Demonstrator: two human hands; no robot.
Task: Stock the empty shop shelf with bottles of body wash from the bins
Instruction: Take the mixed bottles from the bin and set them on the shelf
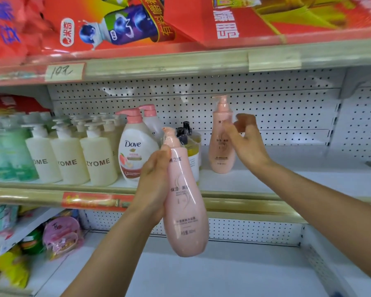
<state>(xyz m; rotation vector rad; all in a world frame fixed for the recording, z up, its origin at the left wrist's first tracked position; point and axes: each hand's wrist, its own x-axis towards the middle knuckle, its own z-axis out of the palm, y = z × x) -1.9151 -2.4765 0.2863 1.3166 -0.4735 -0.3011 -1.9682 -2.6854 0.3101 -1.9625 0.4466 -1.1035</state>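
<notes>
While the left hand (153, 183) grips a pink bottle (185, 202) in front of the shelf, that bottle stands nearly upright, its long axis leaning a little so the pump points to about eleven o'clock and the rounded base to five. The fingers wrap round the bottle's left side, with the thumb near its shoulder. A second pink bottle (221, 136) stands upright on the middle shelf (287, 179), pump at twelve o'clock, its label facing out. The right hand (245, 140) is just at its three o'clock side, fingers spread and loosely bent; motion blur hides whether the fingertips touch it, but they close round nothing. At nine o'clock of the standing bottle sit small yellow bottles (191, 144) with black caps, then white Dove bottles (135, 151) and a row of cream bottles (73, 159). From the standing bottle toward three o'clock the shelf board lies bare up to the pegboard back wall (287, 108). The shelf's front edge carries a gold price rail (244, 202), and the upper shelf (180, 63) overhangs above the pumps.
</notes>
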